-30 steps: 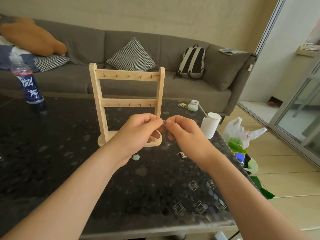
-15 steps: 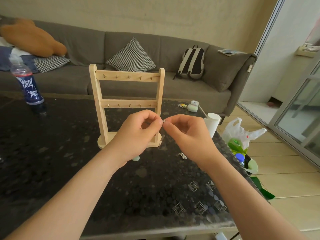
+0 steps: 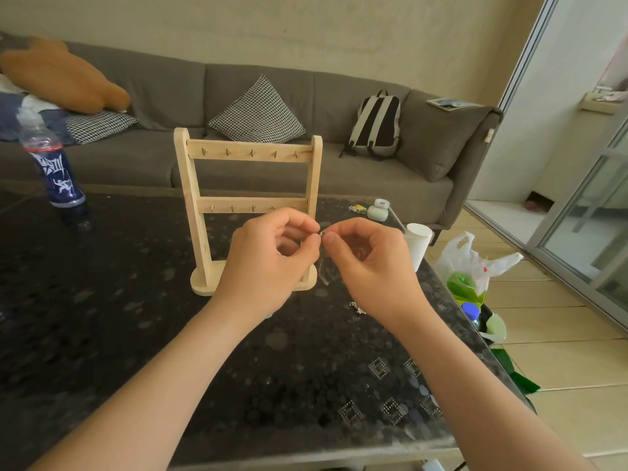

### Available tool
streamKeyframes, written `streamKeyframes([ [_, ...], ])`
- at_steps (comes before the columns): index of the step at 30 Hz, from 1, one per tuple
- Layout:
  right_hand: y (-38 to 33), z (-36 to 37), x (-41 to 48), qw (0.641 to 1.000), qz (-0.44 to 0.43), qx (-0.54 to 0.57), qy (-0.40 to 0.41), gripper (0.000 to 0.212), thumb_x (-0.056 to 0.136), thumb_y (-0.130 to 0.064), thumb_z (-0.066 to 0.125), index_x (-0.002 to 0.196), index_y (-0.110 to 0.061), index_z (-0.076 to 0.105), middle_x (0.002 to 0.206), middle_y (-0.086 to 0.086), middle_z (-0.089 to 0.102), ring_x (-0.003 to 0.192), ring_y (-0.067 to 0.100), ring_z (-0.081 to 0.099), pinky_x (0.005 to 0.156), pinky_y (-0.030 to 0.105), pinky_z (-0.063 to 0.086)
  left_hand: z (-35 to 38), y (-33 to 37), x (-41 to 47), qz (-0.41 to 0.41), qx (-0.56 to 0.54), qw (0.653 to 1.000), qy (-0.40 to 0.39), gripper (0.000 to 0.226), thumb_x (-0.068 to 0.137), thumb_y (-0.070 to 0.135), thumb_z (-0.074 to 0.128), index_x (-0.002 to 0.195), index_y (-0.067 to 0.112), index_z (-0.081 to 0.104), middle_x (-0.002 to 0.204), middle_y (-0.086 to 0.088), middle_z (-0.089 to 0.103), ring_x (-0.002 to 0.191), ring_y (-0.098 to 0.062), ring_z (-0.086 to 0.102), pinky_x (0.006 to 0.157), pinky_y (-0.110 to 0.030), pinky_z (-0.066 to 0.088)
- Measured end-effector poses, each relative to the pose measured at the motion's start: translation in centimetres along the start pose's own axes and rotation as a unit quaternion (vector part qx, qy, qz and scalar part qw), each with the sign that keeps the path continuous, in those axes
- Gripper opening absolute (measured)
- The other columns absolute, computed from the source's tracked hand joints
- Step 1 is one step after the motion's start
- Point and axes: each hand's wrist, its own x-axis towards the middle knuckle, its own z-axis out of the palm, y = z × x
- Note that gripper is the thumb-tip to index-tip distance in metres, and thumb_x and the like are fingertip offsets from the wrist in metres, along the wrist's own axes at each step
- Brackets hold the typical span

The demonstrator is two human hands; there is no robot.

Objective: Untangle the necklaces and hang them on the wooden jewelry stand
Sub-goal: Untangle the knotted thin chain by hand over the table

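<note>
Midair, left hand (image 3: 268, 263), right hand (image 3: 370, 266) pinch clasp (image 3: 323, 233).

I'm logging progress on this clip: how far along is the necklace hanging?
Done: nothing is hung; every hook in view on the wooden jewelry stand is bare. In hand: the left hand and right hand pinch a small silver piece between them. Left: a bit of chain lies on the table, and all the hanging remains.

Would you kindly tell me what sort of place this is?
Most likely a home living room: a long grey sofa with a patterned cushion and a backpack on it, behind a dark table.
</note>
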Motion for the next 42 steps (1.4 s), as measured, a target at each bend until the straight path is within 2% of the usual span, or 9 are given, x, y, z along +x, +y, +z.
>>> streamKeyframes([
  [4,-0.2,-0.1,0.0,1.0,0.019,0.017,0.002,0.011,0.1,-0.019,0.072,0.092,-0.023,0.079,0.071,-0.012,0.073,0.062,0.002,0.061,0.061,0.018,0.046,-0.1,0.1,0.0,0.019,0.011,1.0,-0.005,0.015,0.095,0.025,0.079,0.109,0.025,0.081,0.096,0.016,0.078,0.086,-0.007,0.076,0.077,-0.034,0.067],
  [9,-0.6,-0.4,-0.2,0.992,0.095,0.081,-0.007,0.014,0.098,-0.018,0.073,0.086,-0.019,0.081,0.073,-0.009,0.075,0.064,0.0,0.061,0.062,0.012,0.046,-0.4,0.2,0.0,0.049,0.054,0.997,-0.015,0.013,0.094,0.029,0.079,0.107,0.03,0.081,0.094,0.02,0.077,0.085,-0.001,0.074,0.076,-0.021,0.063],
  [12,-0.8,-0.7,-0.2,0.988,0.119,0.099,-0.022,0.014,0.097,-0.018,0.073,0.087,-0.017,0.082,0.077,-0.006,0.077,0.07,0.001,0.066,0.064,0.01,0.048,-0.5,-0.1,0.1,0.053,0.067,0.995,-0.056,0.011,0.098,0.03,0.075,0.109,0.032,0.075,0.098,0.02,0.074,0.086,-0.005,0.073,0.079,-0.025,0.064],
  [15,-1.0,-0.7,-0.3,0.987,0.128,0.093,-0.035,0.014,0.098,-0.018,0.073,0.088,-0.016,0.082,0.078,-0.003,0.077,0.066,0.0,0.064,0.063,0.01,0.048,-0.6,-0.4,0.2,0.064,0.085,0.991,-0.085,0.009,0.1,0.029,0.071,0.107,0.035,0.067,0.1,0.021,0.07,0.088,-0.008,0.072,0.08,-0.03,0.064],
  [19,-1.0,-0.6,-0.3,0.985,0.143,0.084,-0.048,0.016,0.1,-0.021,0.071,0.089,-0.017,0.082,0.077,0.001,0.077,0.065,0.006,0.061,0.06,0.012,0.049,-0.6,-0.6,0.3,0.088,0.112,0.986,-0.09,0.01,0.102,0.028,0.068,0.105,0.035,0.063,0.099,0.022,0.067,0.088,-0.005,0.069,0.08,-0.022,0.059],
  [25,-0.6,-0.4,-0.3,0.985,0.14,0.085,-0.061,0.018,0.102,-0.022,0.07,0.091,-0.016,0.082,0.077,-0.001,0.077,0.075,0.005,0.068,0.072,0.012,0.053,-0.9,-0.6,0.4,0.117,0.126,0.981,-0.094,0.007,0.104,0.024,0.065,0.102,0.03,0.061,0.094,0.023,0.066,0.089,-0.002,0.067,0.077,-0.012,0.051],
  [31,-0.9,-0.7,-0.3,0.979,0.151,0.118,-0.067,0.016,0.103,-0.021,0.07,0.096,-0.015,0.082,0.078,-0.003,0.077,0.067,-0.002,0.065,0.061,0.008,0.046,-0.8,-0.5,0.3,0.116,0.117,0.983,-0.081,0.007,0.104,0.022,0.064,0.104,0.028,0.06,0.093,0.02,0.068,0.086,-0.001,0.07,0.073,-0.007,0.054],
  [39,-0.6,-0.8,-0.3,0.97,0.161,0.166,-0.07,0.01,0.099,-0.021,0.075,0.098,-0.017,0.084,0.084,0.002,0.079,0.074,0.001,0.069,0.074,0.019,0.046,-0.9,-0.1,0.3,0.135,0.107,0.983,-0.057,0.014,0.101,0.02,0.068,0.103,0.031,0.06,0.088,0.02,0.068,0.086,0.003,0.07,0.077,-0.004,0.052],
  [42,-0.4,-0.8,-0.2,0.964,0.173,0.184,-0.083,0.009,0.098,-0.024,0.077,0.097,-0.02,0.085,0.087,0.005,0.079,0.079,0.005,0.069,0.081,0.03,0.046,-1.0,0.0,0.3,0.13,0.104,0.985,-0.054,0.014,0.101,0.021,0.068,0.103,0.033,0.061,0.088,0.019,0.07,0.084,0.002,0.07,0.077,-0.005,0.053],
])
